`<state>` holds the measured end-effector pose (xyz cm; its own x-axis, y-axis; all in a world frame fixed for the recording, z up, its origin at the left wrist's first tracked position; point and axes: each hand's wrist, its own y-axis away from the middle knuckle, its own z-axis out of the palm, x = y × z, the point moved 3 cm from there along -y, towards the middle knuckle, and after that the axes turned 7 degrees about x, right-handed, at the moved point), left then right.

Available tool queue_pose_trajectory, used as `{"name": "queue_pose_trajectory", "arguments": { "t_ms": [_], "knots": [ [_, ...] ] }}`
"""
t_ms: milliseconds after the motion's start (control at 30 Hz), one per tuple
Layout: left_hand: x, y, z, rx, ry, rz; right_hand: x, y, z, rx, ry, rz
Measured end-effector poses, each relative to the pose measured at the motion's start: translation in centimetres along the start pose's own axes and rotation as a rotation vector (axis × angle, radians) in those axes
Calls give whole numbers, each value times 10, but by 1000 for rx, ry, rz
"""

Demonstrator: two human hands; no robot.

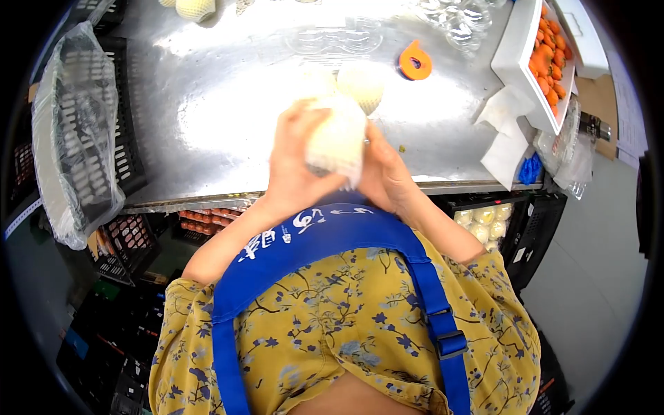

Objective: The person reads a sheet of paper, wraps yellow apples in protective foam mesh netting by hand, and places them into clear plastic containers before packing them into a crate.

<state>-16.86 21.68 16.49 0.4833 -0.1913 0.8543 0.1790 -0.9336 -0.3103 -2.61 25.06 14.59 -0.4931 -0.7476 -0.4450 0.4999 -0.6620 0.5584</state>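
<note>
A pale, foam-netted fruit (335, 135) is held up between my two hands near the front edge of the steel table; glare and motion blur its outline. My left hand (287, 159) wraps round its left side, fingers over the top and thumb below. My right hand (384, 169) grips it from the right and underneath, its fingertips partly hidden. Just beyond, another round piece in a cream foam net (362, 86) rests on the table. Behind that lies a clear plastic tray (333, 38). An orange tape dispenser (415, 62) is off to the right.
At right stands a white foam box (515, 41) of orange fruit (550, 62), with white paper (503, 142) beside it. Clear packaging (456, 21) lies at the back. A plastic-covered black crate (86, 131) borders the left side. Crates of packed produce (484, 223) sit below the table edge.
</note>
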Motion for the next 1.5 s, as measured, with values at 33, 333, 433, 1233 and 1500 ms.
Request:
{"name": "queue_pose_trajectory", "arguments": {
  "t_ms": [33, 333, 433, 1233, 1500],
  "knots": [
    [3, -1, 9, -117, 112, 30, 2, -2, -9, 7, 7, 23],
    [-46, 31, 20, -347, -363, 80, -31, -12, -71, 138, 1368, -409],
    [-64, 36, 22, -375, -389, 119, -16, -23, -66, 78, 1601, -666],
    [-196, -160, -10, 65, 1037, -835, 3, -36, -130, 440, 682, 211],
    [-76, -75, 12, -616, -638, 159, 14, -39, -141, 353, 319, 212]
  ]
}}
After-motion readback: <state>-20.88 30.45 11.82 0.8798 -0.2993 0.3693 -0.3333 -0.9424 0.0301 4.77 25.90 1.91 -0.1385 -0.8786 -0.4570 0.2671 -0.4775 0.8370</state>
